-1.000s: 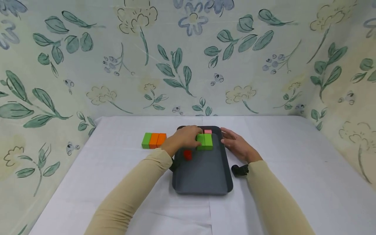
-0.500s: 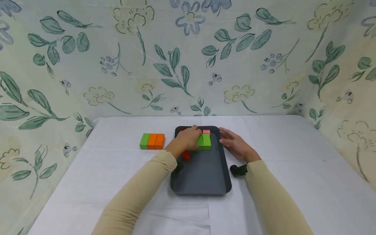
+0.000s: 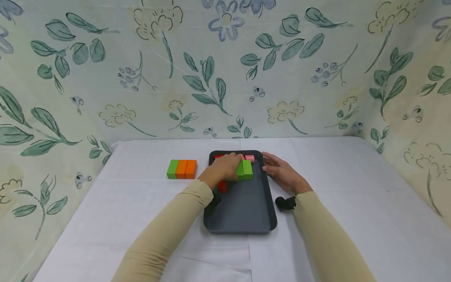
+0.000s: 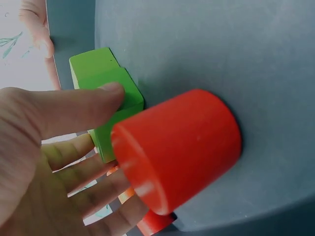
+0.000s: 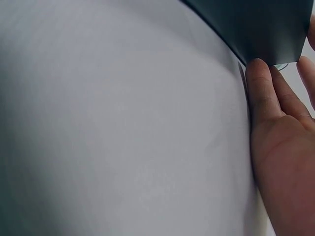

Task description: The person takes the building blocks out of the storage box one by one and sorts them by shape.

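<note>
In the head view my left hand (image 3: 222,171) reaches into the dark grey tray (image 3: 243,213) near its far end. Its thumb and fingers pinch the green blocks (image 4: 106,86), which stand side by side; how many are held is partly hidden. Right beside the thumb in the left wrist view stands a red cylinder (image 4: 184,147). Pink cylinders (image 3: 249,158) and a red piece (image 3: 219,156) lie along the tray's far edge, partly covered by the hand. My right hand (image 3: 284,176) touches the tray's right side with fingers extended.
Left of the tray, a green block (image 3: 172,169) and two orange blocks (image 3: 186,169) form a row on the white-covered table (image 3: 345,203). Behind the table hangs a flowered cloth (image 3: 225,70). The tray has a raised rim (image 3: 271,203).
My left hand has shifted slightly right over the green blocks. More of the pink pieces shows behind it. The right hand stays at the tray's side, and the head view has drifted a little.
</note>
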`<act>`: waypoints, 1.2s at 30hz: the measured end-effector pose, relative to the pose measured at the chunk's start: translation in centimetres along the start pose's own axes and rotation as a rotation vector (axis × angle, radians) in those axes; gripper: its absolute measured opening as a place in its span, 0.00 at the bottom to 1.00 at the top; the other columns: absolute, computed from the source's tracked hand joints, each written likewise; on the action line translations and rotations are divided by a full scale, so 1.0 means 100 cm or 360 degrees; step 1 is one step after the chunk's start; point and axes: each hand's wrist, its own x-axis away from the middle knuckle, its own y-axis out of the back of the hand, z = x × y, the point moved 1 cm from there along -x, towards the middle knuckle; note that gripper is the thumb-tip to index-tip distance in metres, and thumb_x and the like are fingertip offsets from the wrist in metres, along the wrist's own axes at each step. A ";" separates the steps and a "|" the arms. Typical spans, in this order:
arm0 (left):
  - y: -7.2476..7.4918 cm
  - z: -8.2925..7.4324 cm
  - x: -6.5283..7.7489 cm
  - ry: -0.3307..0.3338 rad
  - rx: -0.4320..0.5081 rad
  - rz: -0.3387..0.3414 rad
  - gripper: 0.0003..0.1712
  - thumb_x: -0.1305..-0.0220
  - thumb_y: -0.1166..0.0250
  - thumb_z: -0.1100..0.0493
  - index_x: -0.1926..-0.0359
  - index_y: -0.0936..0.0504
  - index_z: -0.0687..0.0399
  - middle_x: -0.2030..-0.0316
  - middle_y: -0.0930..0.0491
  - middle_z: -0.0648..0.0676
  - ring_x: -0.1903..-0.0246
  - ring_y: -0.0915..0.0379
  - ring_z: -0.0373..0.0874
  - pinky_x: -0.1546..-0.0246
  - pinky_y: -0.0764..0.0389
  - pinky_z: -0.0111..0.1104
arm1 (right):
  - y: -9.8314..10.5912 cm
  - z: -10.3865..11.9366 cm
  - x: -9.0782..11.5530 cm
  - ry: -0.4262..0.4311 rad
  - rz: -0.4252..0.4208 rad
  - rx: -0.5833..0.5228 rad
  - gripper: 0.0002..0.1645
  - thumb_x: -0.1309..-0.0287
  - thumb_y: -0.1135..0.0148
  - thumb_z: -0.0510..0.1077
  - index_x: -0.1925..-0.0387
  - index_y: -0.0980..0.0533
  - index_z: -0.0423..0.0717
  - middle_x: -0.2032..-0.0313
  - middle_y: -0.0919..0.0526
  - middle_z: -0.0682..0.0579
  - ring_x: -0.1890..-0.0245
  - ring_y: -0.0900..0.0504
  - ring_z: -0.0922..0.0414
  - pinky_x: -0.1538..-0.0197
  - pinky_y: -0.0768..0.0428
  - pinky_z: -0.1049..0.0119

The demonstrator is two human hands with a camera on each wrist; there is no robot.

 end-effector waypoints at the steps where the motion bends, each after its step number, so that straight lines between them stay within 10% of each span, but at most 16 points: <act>1: 0.000 0.000 0.000 0.0000 0.0009 0.0009 0.37 0.43 0.28 0.51 0.34 0.31 0.51 0.43 0.26 0.54 0.49 0.28 0.48 0.46 0.21 0.42 | 0.000 -0.001 0.000 -0.0002 0.0000 0.0002 0.43 0.30 0.46 0.42 0.21 0.52 0.59 0.20 0.57 0.49 0.19 0.56 0.48 0.20 0.53 0.48; 23: 0.014 0.015 0.007 -0.0127 0.0274 -0.0132 0.32 0.42 0.30 0.51 0.38 0.28 0.55 0.51 0.21 0.52 0.55 0.28 0.47 0.49 0.22 0.37 | 0.002 -0.001 -0.001 -0.0020 0.0009 0.0031 0.42 0.30 0.46 0.43 0.22 0.52 0.60 0.20 0.56 0.49 0.20 0.55 0.48 0.20 0.54 0.47; 36: 0.056 0.049 0.051 -0.0218 0.0366 -0.0299 0.34 0.41 0.32 0.53 0.35 0.30 0.55 0.48 0.23 0.53 0.51 0.28 0.49 0.49 0.19 0.39 | 0.000 0.001 0.000 -0.0024 -0.0012 0.0037 0.43 0.30 0.45 0.43 0.22 0.52 0.62 0.20 0.56 0.50 0.20 0.54 0.48 0.20 0.52 0.48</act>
